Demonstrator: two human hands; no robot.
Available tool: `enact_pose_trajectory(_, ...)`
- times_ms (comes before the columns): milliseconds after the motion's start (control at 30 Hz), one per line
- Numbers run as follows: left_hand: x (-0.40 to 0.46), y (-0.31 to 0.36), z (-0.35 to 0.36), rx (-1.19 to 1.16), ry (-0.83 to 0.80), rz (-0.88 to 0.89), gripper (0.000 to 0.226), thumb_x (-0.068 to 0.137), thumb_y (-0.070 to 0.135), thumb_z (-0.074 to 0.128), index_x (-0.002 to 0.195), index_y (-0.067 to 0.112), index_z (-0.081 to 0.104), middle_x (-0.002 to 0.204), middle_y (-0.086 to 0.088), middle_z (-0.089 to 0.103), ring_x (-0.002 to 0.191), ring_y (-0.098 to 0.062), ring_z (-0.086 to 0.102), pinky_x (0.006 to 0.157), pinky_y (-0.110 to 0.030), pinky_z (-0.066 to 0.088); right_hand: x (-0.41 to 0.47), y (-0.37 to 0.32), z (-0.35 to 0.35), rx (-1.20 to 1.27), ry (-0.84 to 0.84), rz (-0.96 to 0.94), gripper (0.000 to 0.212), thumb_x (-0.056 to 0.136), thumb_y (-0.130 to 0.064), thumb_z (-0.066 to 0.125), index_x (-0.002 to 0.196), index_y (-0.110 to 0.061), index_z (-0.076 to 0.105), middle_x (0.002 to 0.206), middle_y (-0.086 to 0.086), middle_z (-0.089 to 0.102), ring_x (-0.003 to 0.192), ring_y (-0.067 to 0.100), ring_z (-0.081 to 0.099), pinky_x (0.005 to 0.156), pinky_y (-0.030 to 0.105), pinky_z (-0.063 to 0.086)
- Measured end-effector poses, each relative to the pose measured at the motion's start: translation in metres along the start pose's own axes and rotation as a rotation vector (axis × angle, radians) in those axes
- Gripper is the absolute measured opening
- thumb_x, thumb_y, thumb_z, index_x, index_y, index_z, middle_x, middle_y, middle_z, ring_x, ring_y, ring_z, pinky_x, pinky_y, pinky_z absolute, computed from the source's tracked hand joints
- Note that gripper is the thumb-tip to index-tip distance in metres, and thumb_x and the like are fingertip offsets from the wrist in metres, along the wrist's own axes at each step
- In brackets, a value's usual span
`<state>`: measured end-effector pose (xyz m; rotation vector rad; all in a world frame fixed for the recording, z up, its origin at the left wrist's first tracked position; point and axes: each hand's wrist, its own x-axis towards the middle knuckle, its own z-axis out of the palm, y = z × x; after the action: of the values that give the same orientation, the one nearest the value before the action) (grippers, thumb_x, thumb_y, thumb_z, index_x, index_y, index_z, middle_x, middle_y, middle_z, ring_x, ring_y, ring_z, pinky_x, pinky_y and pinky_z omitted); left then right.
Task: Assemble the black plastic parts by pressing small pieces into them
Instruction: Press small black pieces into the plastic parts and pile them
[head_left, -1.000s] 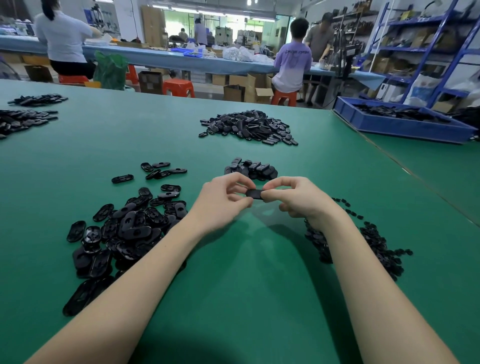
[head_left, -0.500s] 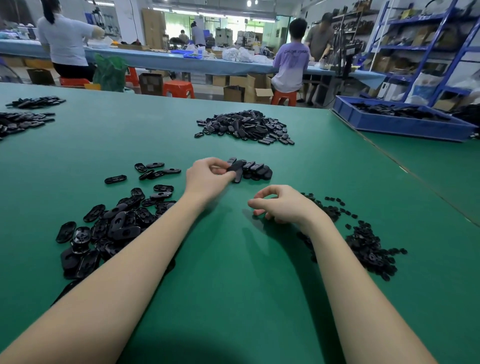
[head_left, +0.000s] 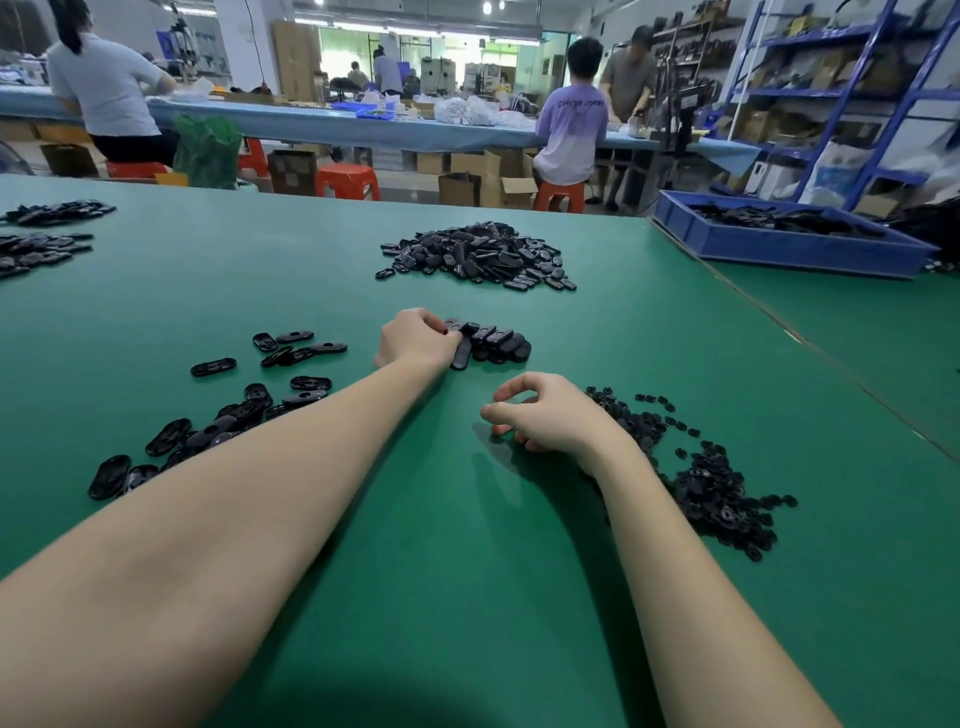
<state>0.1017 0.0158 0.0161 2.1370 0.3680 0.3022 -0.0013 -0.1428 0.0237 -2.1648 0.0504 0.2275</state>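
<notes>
Green matting (head_left: 467, 597) covers your workbench, with other workers seated at a long blue-topped table on the far side of the room. Your left hand (head_left: 415, 338) reaches to the small row of finished parts (head_left: 493, 343) in the middle of the bench, its fingers curled against the row's left end and touching an oval black part (head_left: 461, 356) that stands tilted there; whether it truly pinches that piece you cannot tell. Your right hand (head_left: 545, 415) rests nearer to you, fingers loosely curled on the mat, holding nothing visible. Just to its right lies the scatter of small black pieces (head_left: 711, 483). Left of your forearm sits the loose heap of oval shells (head_left: 208, 431). A bigger pile (head_left: 478, 254) lies farther off, and a blue tray (head_left: 779, 244) stands at the far right.
</notes>
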Motion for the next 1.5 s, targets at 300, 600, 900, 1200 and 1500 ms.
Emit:
enact_pose_trajectory(300, -0.048, -0.011, -0.016, -0.172, -0.070, 0.160, 0.014, 0.080, 0.035, 0.074, 0.089, 0.032, 0.064, 0.081, 0.013, 0.065, 0.082, -0.009, 0.064, 0.074, -0.026, 0.049, 0.000, -0.001, 0.002, -0.003, 0.007, 0.004, 0.023, 0.087, -0.035, 0.073, 0.106, -0.026, 0.064, 0.076, -0.010, 0.078, 0.071, 0.015, 0.064, 0.078, 0.033, 0.057)
enact_pose_trajectory(600, -0.094, -0.021, -0.041, -0.190, -0.334, 0.325, 0.006, 0.084, 0.033, 0.074, 0.089, 0.031, 0.070, 0.071, 0.019, 0.065, 0.054, 0.009, 0.053, 0.053, -0.007, 0.038, -0.010, -0.011, 0.003, -0.081, 0.007, -0.043, 0.018, 0.089, -0.040, 0.072, 0.100, -0.027, 0.066, 0.080, -0.007, 0.079, 0.066, 0.009, 0.062, 0.068, 0.027, 0.049)
enact_pose_trajectory(900, -0.064, -0.031, -0.099, -0.109, -0.425, 0.260, 0.010, 0.092, 0.036, 0.066, 0.091, 0.029, 0.073, 0.077, 0.013, 0.070, 0.058, -0.002, 0.051, 0.063, -0.024, 0.042, -0.014, -0.027, 0.016, -0.132, -0.014, -0.134, 0.011, 0.090, -0.037, 0.071, 0.096, -0.028, 0.070, 0.078, -0.012, 0.077, 0.055, 0.006, 0.056, 0.063, 0.025, 0.045)
enact_pose_trajectory(1200, -0.037, -0.048, -0.167, 0.373, -0.366, 0.190, 0.009, 0.091, 0.035, 0.061, 0.089, 0.033, 0.070, 0.088, 0.009, 0.073, 0.085, -0.013, 0.063, 0.071, -0.024, 0.046, -0.015, -0.032, 0.032, -0.185, -0.130, -0.201, 0.010, 0.093, -0.033, 0.071, 0.096, -0.023, 0.073, 0.077, -0.007, 0.077, 0.053, 0.004, 0.058, 0.057, 0.014, 0.043)
enact_pose_trajectory(1500, -0.037, -0.054, -0.158, 0.563, -0.388, 0.057, 0.017, 0.079, 0.048, 0.071, 0.077, 0.031, 0.066, 0.089, 0.011, 0.069, 0.080, -0.009, 0.059, 0.068, -0.027, 0.041, -0.018, -0.035, 0.033, -0.206, -0.153, -0.193, 0.010, 0.093, -0.034, 0.070, 0.096, -0.025, 0.072, 0.077, -0.011, 0.077, 0.053, 0.005, 0.059, 0.064, 0.021, 0.043)
